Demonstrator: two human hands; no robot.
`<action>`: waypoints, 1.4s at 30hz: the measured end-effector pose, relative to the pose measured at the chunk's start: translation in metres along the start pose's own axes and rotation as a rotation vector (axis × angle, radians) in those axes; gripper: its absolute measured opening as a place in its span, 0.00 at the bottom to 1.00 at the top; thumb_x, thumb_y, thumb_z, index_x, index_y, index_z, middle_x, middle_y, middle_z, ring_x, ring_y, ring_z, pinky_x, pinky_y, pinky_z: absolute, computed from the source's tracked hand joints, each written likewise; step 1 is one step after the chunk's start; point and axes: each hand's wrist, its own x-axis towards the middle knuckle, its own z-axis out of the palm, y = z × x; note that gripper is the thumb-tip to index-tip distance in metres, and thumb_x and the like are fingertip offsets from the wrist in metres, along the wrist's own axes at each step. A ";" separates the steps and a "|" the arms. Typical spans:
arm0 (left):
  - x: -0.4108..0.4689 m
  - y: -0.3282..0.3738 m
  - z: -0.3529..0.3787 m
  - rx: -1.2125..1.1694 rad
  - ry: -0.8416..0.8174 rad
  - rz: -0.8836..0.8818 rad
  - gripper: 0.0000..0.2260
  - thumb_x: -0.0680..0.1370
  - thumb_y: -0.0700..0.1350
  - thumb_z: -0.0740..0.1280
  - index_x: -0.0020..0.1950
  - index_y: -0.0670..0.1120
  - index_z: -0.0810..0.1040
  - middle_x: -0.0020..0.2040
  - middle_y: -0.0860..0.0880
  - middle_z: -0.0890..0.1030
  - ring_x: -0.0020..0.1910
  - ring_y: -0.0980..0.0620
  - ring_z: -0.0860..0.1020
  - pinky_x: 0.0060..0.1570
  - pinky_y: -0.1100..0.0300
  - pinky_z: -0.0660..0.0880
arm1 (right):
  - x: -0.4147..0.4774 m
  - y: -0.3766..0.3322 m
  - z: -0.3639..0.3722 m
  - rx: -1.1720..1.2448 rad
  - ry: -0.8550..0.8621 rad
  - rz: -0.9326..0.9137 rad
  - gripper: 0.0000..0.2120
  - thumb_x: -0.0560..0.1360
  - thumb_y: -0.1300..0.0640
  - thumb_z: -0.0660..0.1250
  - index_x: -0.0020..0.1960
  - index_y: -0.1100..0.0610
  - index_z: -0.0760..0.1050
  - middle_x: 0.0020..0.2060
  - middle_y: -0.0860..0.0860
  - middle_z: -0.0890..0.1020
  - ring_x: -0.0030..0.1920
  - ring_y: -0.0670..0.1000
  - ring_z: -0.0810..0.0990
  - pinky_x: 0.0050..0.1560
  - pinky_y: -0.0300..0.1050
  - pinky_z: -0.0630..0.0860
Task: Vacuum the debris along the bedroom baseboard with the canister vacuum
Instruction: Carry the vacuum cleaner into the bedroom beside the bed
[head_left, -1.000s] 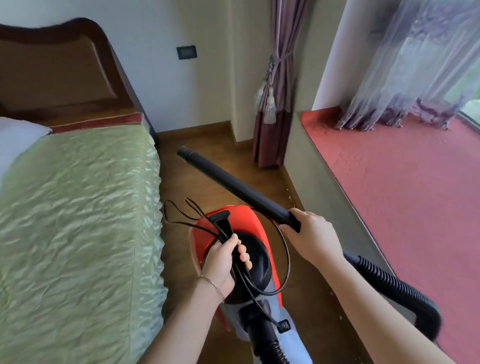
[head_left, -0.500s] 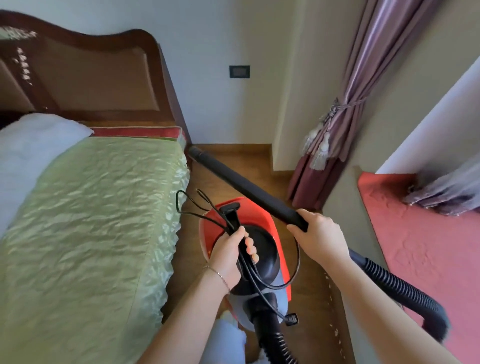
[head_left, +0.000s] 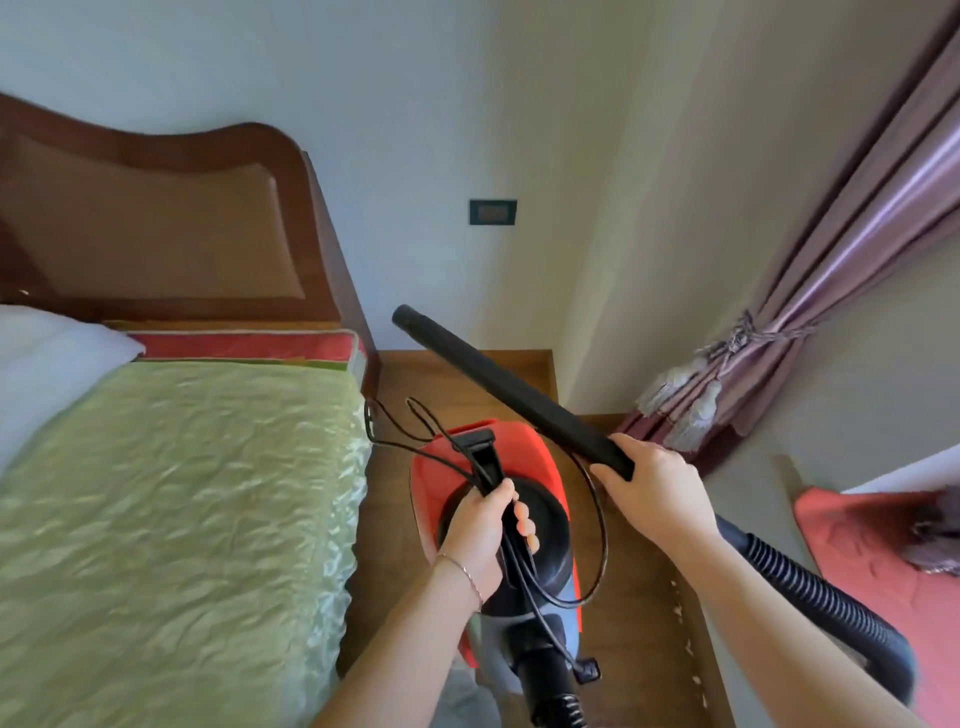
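A narrow strip of wooden floor (head_left: 640, 616) runs between a bed (head_left: 182, 493) with a green quilted cover and a low ledge on the right, toward a pale wall and a tied-back curtain (head_left: 831, 291). The debris (head_left: 677, 609) shows as pale specks scattered along the baseboard (head_left: 712, 680) at the foot of that ledge, at the right edge of the floor.

The left hand (head_left: 483, 525) has its fingers wrapped round the carry handle (head_left: 485, 457) of the red canister vacuum (head_left: 535, 457), with loops of power cord (head_left: 597, 519) caught in the same fist. The right hand (head_left: 654, 483) is curled round the lower end of the black wand (head_left: 498, 379), where the ribbed hose (head_left: 831, 608) leads off behind.

The wand's long axis runs from that grip up and to the left, its open tip raised toward the far wall. The specks lie the other way: lower, to the right, nearer the person than the grip. The right hand is the nearer one, so the tip probably has to swing down and rightward to reach them.
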 end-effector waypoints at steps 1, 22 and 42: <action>0.012 0.013 0.004 0.005 -0.009 0.002 0.12 0.81 0.41 0.57 0.38 0.43 0.67 0.24 0.49 0.68 0.19 0.53 0.66 0.23 0.63 0.65 | 0.013 -0.004 0.000 0.000 -0.001 -0.002 0.17 0.75 0.46 0.65 0.62 0.51 0.74 0.50 0.51 0.82 0.48 0.53 0.80 0.42 0.43 0.74; 0.271 0.168 0.098 0.032 0.031 -0.081 0.11 0.81 0.42 0.58 0.39 0.42 0.68 0.25 0.48 0.69 0.21 0.53 0.67 0.24 0.60 0.66 | 0.331 0.041 0.029 0.036 -0.170 0.029 0.13 0.76 0.44 0.63 0.58 0.46 0.75 0.43 0.46 0.80 0.43 0.50 0.79 0.41 0.44 0.76; 0.575 0.109 0.010 0.208 -0.003 -0.056 0.06 0.80 0.39 0.57 0.44 0.41 0.66 0.26 0.48 0.69 0.21 0.52 0.67 0.23 0.60 0.67 | 0.471 0.126 0.266 0.151 0.020 -0.038 0.15 0.71 0.57 0.72 0.57 0.57 0.78 0.43 0.50 0.83 0.41 0.51 0.83 0.39 0.44 0.79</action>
